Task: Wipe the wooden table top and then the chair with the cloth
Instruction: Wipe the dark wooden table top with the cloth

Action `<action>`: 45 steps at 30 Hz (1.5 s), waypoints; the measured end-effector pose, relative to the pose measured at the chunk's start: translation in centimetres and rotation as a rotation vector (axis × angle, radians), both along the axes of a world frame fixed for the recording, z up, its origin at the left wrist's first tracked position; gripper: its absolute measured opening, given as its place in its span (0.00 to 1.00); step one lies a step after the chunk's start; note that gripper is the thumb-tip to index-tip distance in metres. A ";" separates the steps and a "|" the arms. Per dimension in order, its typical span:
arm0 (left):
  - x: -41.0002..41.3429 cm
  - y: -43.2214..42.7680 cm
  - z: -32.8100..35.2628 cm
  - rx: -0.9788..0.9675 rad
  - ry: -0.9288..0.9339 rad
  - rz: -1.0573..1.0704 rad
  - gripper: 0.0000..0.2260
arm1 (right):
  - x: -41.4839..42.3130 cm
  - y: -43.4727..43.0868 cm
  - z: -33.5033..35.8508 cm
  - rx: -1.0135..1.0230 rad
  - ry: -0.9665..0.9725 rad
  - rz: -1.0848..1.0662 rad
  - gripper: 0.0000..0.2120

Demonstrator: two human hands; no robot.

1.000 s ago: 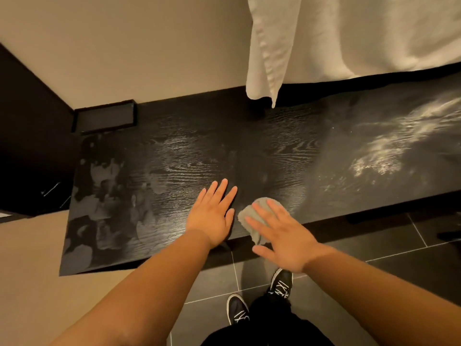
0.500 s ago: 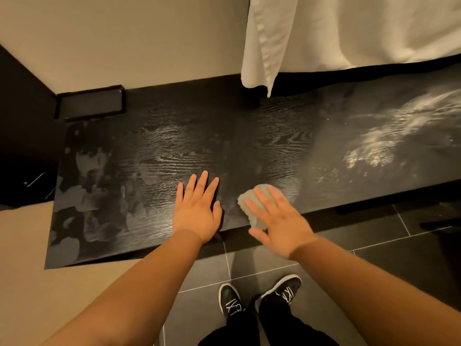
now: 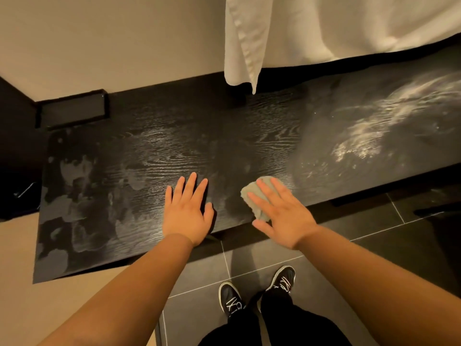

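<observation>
The dark wooden table top (image 3: pixel 174 136) runs across the view, streaked with pale smears at its left end and a whitish patch at the right. My left hand (image 3: pixel 187 213) lies flat on it near the front edge, fingers spread, holding nothing. A small grey cloth (image 3: pixel 252 193) sits on the table just right of it. My right hand (image 3: pixel 284 216) presses down on the cloth with fingers extended, covering most of it. No chair is clearly visible.
White fabric (image 3: pixel 299 33) hangs down over the back of the table. A black box (image 3: pixel 72 111) stands at the back left corner against the beige wall. My shoes (image 3: pixel 230 299) stand on dark floor tiles below the table's front edge.
My right hand has slid the cloth slightly to the right along the front edge, so the gap between my hands has widened. My feet have shifted and the view has panned.
</observation>
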State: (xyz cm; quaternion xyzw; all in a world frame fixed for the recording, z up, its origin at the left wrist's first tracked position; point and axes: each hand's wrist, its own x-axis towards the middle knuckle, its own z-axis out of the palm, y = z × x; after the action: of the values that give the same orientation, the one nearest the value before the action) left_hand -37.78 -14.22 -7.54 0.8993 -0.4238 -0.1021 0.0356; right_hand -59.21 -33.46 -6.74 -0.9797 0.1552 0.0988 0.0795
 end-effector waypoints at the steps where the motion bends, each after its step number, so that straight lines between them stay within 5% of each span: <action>1: 0.0 0.0 -0.1 0.001 -0.004 0.002 0.30 | -0.6 -1.6 0.1 -0.023 -0.007 -0.073 0.35; 5: 0.0 -0.2 -0.2 0.009 -0.009 0.003 0.30 | 0.3 -0.3 0.3 -0.041 0.020 -0.288 0.39; 11: -0.2 -0.2 0.2 -0.003 -0.015 0.015 0.30 | -0.9 0.7 0.7 0.021 0.012 0.049 0.37; 19: -0.4 -0.6 0.1 0.023 -0.012 0.039 0.28 | -2.7 -5.5 0.0 -0.048 0.052 -0.375 0.39; 26: -2.1 -3.2 0.4 -0.032 0.048 0.238 0.28 | -3.7 -3.3 0.4 -0.001 -0.034 0.045 0.35; 34: -8.0 -12.4 1.0 0.037 0.156 0.439 0.35 | -5.0 -11.1 0.8 0.011 0.051 -0.474 0.43; 38: -9.7 -15.7 0.7 0.073 0.141 0.457 0.36 | -4.5 -6.9 0.4 0.055 0.006 -0.060 0.39; 41: -10.4 -16.3 0.0 0.082 0.083 0.494 0.36 | -6.0 -12.1 -0.3 0.061 0.010 0.103 0.36; 45: -10.5 -16.5 -0.3 0.063 0.048 0.520 0.36 | -6.7 -20.3 0.0 0.008 0.057 -0.227 0.40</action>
State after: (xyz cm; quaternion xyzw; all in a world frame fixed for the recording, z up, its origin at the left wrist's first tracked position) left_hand -48.23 -30.69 -7.86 0.9760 -0.1742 -0.1239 0.0426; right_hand -65.91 -53.75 -6.71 -0.9523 0.2670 0.1174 0.0897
